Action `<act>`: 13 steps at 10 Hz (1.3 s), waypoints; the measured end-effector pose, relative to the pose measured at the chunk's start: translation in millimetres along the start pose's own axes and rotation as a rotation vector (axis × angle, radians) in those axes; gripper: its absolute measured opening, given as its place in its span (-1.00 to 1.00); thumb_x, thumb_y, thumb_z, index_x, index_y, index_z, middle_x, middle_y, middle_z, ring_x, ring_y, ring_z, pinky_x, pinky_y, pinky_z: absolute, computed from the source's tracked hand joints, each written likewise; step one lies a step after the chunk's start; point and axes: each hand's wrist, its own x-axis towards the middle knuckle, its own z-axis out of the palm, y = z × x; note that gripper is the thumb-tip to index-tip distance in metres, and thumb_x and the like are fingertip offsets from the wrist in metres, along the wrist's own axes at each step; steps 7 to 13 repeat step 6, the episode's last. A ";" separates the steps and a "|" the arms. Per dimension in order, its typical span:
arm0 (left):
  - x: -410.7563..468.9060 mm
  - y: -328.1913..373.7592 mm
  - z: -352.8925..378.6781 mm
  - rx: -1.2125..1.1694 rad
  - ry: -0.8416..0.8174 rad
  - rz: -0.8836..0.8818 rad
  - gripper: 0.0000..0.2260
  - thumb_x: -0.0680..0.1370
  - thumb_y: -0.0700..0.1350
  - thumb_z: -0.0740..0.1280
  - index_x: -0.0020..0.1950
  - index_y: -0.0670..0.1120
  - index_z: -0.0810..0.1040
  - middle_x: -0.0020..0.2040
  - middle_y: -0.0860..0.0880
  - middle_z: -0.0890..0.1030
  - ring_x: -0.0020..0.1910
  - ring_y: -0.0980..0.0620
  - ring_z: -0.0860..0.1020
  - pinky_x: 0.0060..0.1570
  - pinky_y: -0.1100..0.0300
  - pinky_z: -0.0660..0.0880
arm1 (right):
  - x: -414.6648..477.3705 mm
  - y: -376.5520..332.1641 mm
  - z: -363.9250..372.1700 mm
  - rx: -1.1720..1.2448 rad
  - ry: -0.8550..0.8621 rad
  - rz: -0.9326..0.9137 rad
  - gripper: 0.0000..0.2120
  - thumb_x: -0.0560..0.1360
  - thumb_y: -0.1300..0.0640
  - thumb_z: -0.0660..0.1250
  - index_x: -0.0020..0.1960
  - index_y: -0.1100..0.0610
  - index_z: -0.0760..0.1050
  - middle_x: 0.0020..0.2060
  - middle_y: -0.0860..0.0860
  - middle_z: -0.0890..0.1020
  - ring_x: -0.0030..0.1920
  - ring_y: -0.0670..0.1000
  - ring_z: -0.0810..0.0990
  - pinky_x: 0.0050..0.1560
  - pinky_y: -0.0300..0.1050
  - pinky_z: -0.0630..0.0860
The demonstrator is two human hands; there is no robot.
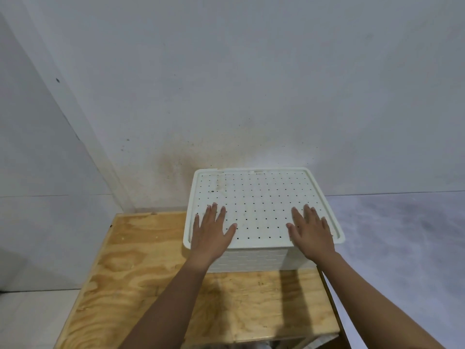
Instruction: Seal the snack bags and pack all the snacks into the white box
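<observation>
The white box (254, 260) stands at the back right of a plywood table, with its perforated white lid (261, 197) on top. My left hand (211, 233) lies flat on the lid's near left corner, fingers spread. My right hand (312, 233) lies flat on the near right corner, fingers apart. Neither hand holds anything. No snack bags are in view; the lid hides the inside of the box.
The plywood table (141, 278) stands in a corner against grey-white walls (251, 84). Its left and right edges drop off to the floor. Something pale shows below the table's front edge (271, 345).
</observation>
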 end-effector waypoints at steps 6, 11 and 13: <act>3.2 -7.1 12.1 0.051 0.214 0.091 -0.43 0.51 0.36 -0.15 0.47 0.22 0.16 0.52 0.17 -0.03 0.49 0.24 0.07 0.46 0.11 -0.08 | -6.0 1.9 15.4 0.054 0.204 0.048 -0.22 0.36 -0.38 -0.43 0.40 -0.26 0.25 0.46 -0.01 0.29 0.44 0.04 0.31 0.41 0.05 0.18; 3.2 -7.1 12.1 0.051 0.214 0.091 -0.43 0.51 0.36 -0.15 0.47 0.22 0.16 0.52 0.17 -0.03 0.49 0.24 0.07 0.46 0.11 -0.08 | -6.0 1.9 15.4 0.054 0.204 0.048 -0.22 0.36 -0.38 -0.43 0.40 -0.26 0.25 0.46 -0.01 0.29 0.44 0.04 0.31 0.41 0.05 0.18; 3.2 -7.1 12.1 0.051 0.214 0.091 -0.43 0.51 0.36 -0.15 0.47 0.22 0.16 0.52 0.17 -0.03 0.49 0.24 0.07 0.46 0.11 -0.08 | -6.0 1.9 15.4 0.054 0.204 0.048 -0.22 0.36 -0.38 -0.43 0.40 -0.26 0.25 0.46 -0.01 0.29 0.44 0.04 0.31 0.41 0.05 0.18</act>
